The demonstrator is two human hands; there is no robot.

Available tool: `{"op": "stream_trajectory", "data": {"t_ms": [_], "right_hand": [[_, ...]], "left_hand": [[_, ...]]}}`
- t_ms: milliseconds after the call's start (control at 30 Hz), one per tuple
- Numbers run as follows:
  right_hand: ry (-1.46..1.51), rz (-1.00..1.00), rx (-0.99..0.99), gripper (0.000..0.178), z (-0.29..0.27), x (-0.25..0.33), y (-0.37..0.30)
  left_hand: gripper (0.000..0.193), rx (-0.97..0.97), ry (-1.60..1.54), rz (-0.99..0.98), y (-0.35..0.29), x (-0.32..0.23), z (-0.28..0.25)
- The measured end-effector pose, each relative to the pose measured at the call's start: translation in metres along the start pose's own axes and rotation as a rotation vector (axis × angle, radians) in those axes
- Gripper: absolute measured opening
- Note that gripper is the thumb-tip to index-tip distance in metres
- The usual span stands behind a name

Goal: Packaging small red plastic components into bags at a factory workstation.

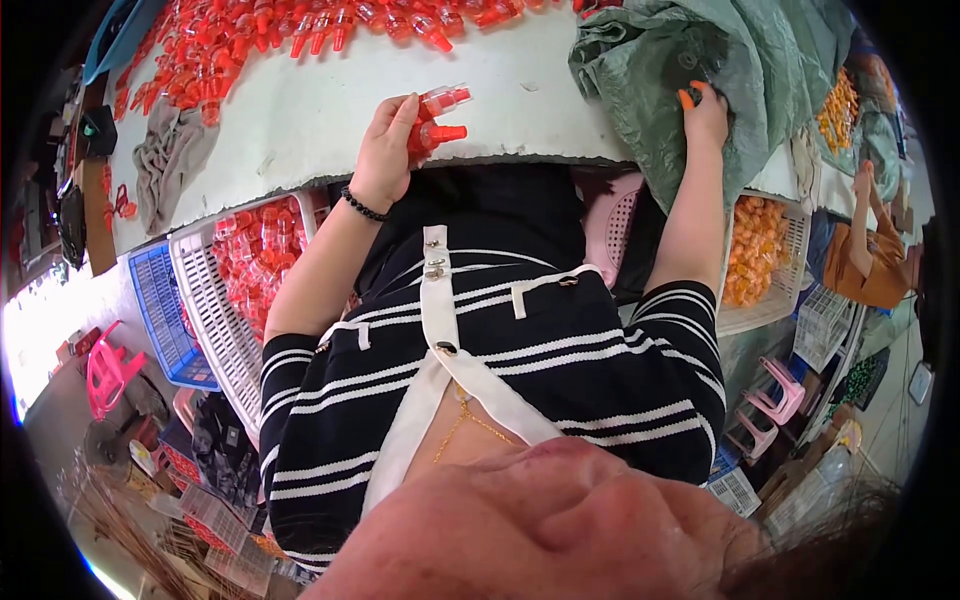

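Observation:
My left hand (pixel 388 150), a dark bead bracelet at its wrist, is closed around small red plastic bottle-like pieces. One piece with a clear end (pixel 446 98) sticks out above, and a red nozzle-shaped end (pixel 445 133) points right below it. My right hand (pixel 707 115) lies at a green woven sack (pixel 640 90) on the table's right side, its fingers curled in. Orange shows at its fingertips, beside something small and dark; what they grip is too small to make out.
Heaped red pieces (pixel 340 22) cover the far side of the white table (pixel 510 110). A grey cloth (pixel 165 160) lies left. Under the table edge stand a white basket of red pieces (pixel 205 290) and one of orange pieces (pixel 790 270). Another person (pixel 865 240) is at the right.

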State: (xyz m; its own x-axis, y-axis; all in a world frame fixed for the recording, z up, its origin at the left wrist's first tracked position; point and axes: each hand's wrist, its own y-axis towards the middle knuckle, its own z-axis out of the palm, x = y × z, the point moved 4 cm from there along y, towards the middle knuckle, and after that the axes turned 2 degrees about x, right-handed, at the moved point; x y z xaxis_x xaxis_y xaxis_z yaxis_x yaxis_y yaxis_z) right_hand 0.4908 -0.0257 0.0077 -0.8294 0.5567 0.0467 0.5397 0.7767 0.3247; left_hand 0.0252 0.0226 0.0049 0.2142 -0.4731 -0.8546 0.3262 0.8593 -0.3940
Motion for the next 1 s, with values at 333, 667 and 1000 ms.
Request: {"op": "stream_trajectory", "data": {"t_ms": [333,667,1000], "right_hand": [[1.272,-0.44,0.386,0.028,-0.059,0.194,-0.098],[1.197,-0.862,0.399,0.026,-0.074,0.265,-0.138],[1.709,-0.205,1.205,0.029,-0.037,0.272,-0.157]], "left_hand": [[0.033,-0.116,0.041,-0.005,0.006,-0.001,0.014],[0.032,-0.174,0.057,0.051,0.003,-0.003,0.014],[0.031,-0.179,0.718,0.841,-0.022,-0.024,0.015]]}}
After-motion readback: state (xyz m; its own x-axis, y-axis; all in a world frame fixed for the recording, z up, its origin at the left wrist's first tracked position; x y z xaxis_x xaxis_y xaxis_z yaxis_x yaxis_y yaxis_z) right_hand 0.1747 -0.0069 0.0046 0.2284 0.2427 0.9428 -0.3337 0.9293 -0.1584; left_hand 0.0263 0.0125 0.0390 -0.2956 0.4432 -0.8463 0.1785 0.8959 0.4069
